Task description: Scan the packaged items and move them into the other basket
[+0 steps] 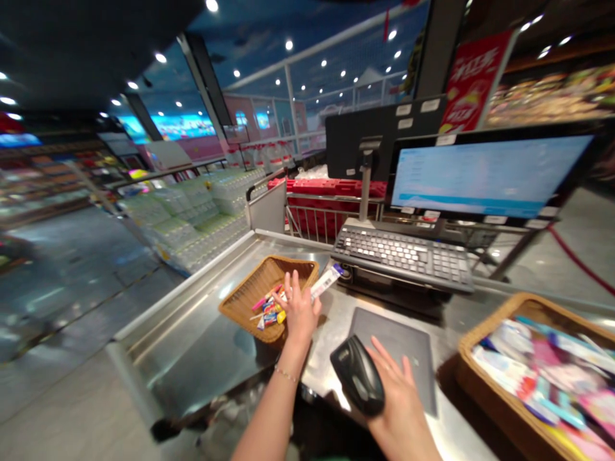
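My left hand reaches out over the near edge of a wicker basket and pinches a long white tube-like packet that sticks out to the right. A few small colourful items lie in that basket, just left of the hand. My right hand rests at the counter's near edge and grips a black handheld barcode scanner, its head pointing up and left. Beside this hand lies a flat dark pad.
A keyboard and a lit monitor stand behind the pad on the steel checkout counter. A second wicker basket full of colourful packets sits at the right. Red baskets and stacked water bottles lie beyond.
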`<state>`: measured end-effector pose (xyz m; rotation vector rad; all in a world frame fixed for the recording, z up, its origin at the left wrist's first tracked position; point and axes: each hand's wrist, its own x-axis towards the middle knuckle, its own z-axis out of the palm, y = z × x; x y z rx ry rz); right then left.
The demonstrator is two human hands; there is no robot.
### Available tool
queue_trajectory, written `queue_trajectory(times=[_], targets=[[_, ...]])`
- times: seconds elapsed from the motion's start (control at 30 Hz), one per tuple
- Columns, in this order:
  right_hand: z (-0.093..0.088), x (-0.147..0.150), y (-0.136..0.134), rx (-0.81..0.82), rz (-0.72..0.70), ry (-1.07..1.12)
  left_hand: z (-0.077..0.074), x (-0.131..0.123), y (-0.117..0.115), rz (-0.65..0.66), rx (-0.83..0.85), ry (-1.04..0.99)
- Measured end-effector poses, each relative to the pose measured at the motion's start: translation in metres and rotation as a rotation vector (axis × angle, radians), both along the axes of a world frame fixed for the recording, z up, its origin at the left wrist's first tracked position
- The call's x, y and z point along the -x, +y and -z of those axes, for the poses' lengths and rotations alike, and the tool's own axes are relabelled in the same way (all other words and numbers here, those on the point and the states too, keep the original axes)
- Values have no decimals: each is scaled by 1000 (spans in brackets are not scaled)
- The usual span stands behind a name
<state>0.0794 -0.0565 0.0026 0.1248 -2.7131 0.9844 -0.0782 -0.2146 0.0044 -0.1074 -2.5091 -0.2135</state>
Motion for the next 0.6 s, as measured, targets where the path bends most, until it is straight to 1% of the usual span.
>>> queue_trajectory(times=[0.3, 0.6], targets=[[0, 8, -7, 45, -42, -5, -2, 0, -12, -52, 1, 2], [5, 17, -12, 10, -89, -10, -1, 1, -27, -107, -19, -41]])
